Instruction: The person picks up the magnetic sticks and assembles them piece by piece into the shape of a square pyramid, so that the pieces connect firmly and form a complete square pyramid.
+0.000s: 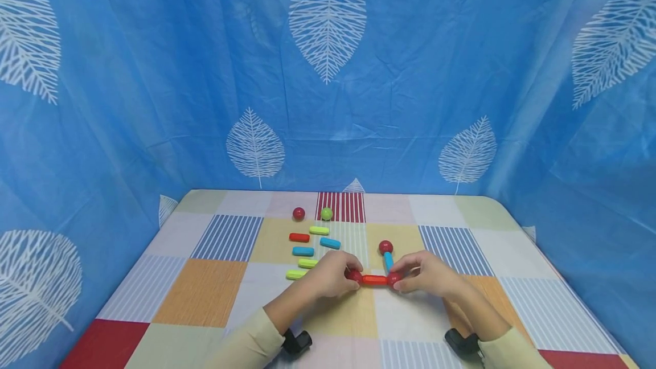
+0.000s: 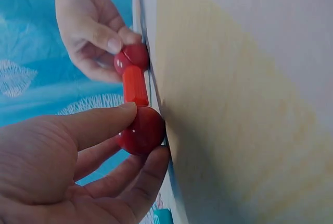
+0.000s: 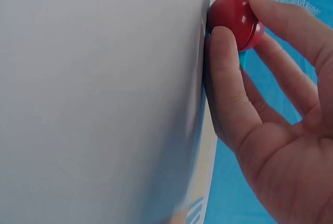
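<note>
A red rod (image 1: 375, 280) lies between two red balls on the table. My left hand (image 1: 330, 275) pinches the left ball (image 1: 355, 277) between thumb and fingers; the left wrist view shows this grip on the ball (image 2: 143, 131) closely. My right hand (image 1: 427, 273) holds the other ball (image 1: 393, 279), also seen in the right wrist view as a ball (image 3: 234, 21) between thumb and fingers. From that right ball a blue rod (image 1: 388, 261) runs away from me to a third red ball (image 1: 385, 247).
Left of the joined pieces lie loose rods: yellow-green (image 1: 319, 230), red (image 1: 299, 237), blue (image 1: 303, 251) and several more. Behind them sit a red ball (image 1: 299, 213) and a green ball (image 1: 327, 213). A patchwork cloth (image 1: 205, 292) covers the table; blue curtains (image 1: 384, 101) surround it.
</note>
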Available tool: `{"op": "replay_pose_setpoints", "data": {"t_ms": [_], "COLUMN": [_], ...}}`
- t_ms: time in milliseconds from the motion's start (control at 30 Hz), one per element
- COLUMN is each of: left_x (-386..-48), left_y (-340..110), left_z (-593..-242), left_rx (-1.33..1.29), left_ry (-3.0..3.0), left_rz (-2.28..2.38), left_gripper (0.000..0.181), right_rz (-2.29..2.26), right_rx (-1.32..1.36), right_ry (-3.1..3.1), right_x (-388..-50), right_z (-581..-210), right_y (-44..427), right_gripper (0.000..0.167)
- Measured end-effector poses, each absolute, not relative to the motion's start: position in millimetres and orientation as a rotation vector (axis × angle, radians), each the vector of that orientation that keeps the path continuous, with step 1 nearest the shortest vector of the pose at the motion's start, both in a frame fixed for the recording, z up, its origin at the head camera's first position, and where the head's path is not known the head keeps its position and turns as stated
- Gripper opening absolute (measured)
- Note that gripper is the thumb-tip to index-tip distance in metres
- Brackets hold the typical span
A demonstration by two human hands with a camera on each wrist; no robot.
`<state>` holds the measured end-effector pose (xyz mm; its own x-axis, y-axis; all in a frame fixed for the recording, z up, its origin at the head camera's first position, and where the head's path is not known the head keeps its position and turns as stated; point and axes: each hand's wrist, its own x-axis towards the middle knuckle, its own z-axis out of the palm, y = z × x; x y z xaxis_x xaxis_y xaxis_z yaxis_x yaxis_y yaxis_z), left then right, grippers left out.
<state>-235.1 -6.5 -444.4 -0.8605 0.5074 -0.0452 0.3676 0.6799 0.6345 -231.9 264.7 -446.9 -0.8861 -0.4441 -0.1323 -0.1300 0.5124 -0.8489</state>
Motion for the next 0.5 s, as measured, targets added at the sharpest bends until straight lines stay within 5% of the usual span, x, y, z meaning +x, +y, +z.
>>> {"op": "replay_pose_setpoints", "data": {"t_ms": [500], "left_x": [-235.9], "left_y": [-15.9], "left_z": [-448.5], "left_rx": [0.648], "left_ry": [2.633], "left_rz": [1.018], "left_gripper": [0.024], "right_rz": [-1.333], "right_rx": [-0.361], "right_ry": [2.463], "right_x": [-222.4], "right_z": [-445.7], "right_y": [253.3], "right_gripper": [0.029]}}
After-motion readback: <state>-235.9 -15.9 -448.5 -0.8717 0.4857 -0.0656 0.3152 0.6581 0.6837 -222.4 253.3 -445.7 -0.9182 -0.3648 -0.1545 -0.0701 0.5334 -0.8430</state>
